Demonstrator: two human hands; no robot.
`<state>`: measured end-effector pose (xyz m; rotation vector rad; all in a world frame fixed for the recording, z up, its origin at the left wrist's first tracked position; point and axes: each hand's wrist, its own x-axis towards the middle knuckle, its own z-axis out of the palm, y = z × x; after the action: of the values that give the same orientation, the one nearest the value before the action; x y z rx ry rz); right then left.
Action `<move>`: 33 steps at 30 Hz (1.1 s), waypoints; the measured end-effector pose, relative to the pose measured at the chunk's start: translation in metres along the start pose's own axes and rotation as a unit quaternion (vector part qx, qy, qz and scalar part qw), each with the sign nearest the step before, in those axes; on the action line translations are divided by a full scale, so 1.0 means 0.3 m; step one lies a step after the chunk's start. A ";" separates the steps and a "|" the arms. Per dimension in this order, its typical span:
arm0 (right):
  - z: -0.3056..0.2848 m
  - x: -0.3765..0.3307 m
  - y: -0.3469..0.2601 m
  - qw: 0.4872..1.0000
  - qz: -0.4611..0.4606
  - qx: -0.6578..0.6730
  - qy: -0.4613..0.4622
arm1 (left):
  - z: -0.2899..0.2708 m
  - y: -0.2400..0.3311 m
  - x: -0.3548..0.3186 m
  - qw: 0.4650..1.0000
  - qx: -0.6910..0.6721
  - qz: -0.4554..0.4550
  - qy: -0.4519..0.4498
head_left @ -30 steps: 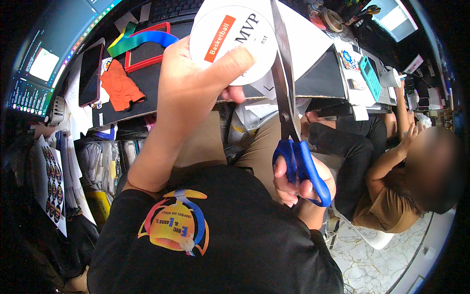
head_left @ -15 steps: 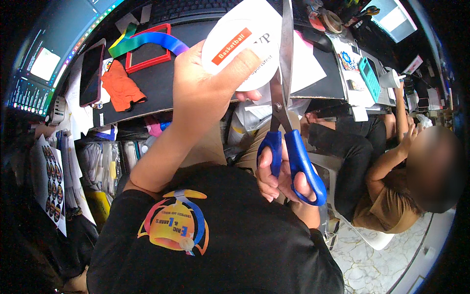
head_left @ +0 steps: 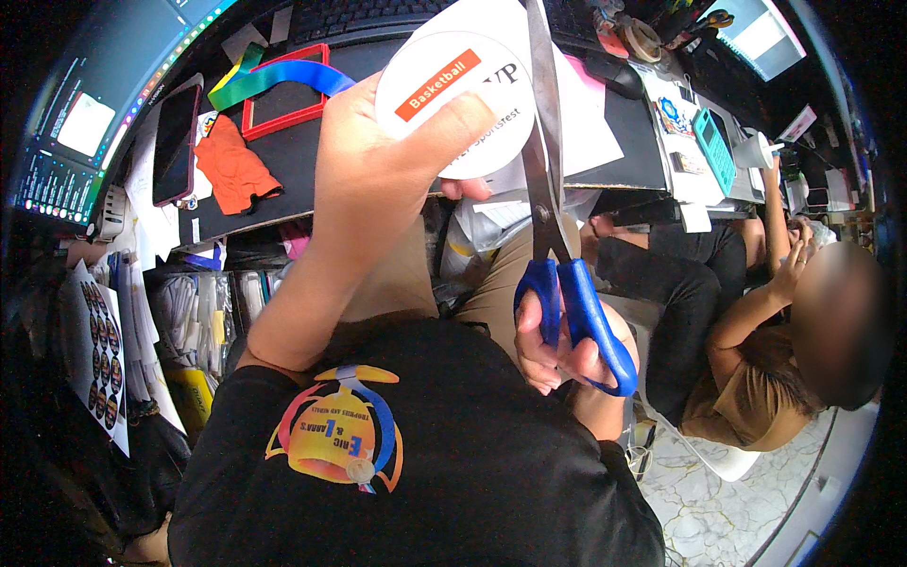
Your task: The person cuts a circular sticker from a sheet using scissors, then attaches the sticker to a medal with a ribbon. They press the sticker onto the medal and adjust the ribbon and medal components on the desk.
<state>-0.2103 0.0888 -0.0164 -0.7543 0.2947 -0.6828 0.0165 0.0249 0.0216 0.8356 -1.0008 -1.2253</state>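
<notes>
Pinched in my left hand (head_left: 373, 156), thumb on top, is a piece of white paper (head_left: 453, 61) printed with a round design that has an orange label and dark lettering. Part of its left side follows a curved cut edge. My right hand (head_left: 553, 354) has its fingers through the blue handles of a large pair of scissors (head_left: 545, 210). The long metal blades point away from me and lie at the right edge of the round design, crossing the paper. Where exactly the blades meet the paper is partly hidden.
On the dark desk (head_left: 293, 170) lie a red frame (head_left: 326, 113), a rainbow ribbon (head_left: 274, 77), orange cloth (head_left: 231, 165) and a phone (head_left: 178, 146). A keyboard (head_left: 354, 24) and mouse (head_left: 612, 74) sit farther back. Another person (head_left: 756, 378) sits at the right near a teal calculator (head_left: 715, 151).
My left hand and the paper have shifted slightly left. The scissors' handles have moved a little right while the blade tips swung left, and the handles look slightly closer together.
</notes>
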 end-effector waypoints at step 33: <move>-0.059 -0.046 -0.053 0.999 0.043 -0.031 0.000 | -0.067 0.024 0.043 0.990 0.000 -0.114 -0.082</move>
<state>-0.2365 0.0802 -0.0173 -0.7967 0.3471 -0.5950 0.0383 0.0130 0.0232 0.8782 -1.0567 -1.5092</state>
